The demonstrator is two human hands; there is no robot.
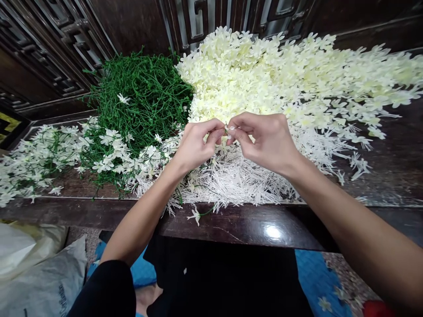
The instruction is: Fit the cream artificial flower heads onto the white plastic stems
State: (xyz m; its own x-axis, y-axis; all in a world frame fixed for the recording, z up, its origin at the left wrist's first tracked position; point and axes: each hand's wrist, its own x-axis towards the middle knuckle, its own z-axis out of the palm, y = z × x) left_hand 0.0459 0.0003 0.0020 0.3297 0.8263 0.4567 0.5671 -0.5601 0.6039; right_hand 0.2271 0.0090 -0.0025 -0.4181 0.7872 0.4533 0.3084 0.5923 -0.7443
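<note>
My left hand (pixel 199 141) and my right hand (pixel 264 138) meet fingertip to fingertip above the middle of the bench. The right thumb and finger pinch a small white flower piece (pixel 230 128). Close against it, the left fingers are closed on what looks like a thin green stem, mostly hidden by the fingertips. Under my hands spreads a pile of thin white stamens (pixel 244 176). Behind them rises a big heap of cream-white artificial petals (pixel 251 75). To the left lies a tangle of green plastic stems (pixel 142 92).
White flowers on stems (pixel 42 154) are heaped at the bench's left end. One flower (pixel 195 215) lies on the dark wooden bench edge (pixel 238 224). Carved wooden panels (pixel 211 22) stand behind. Pale sacks (pixel 49 273) and a blue mat (pixel 317 277) are below.
</note>
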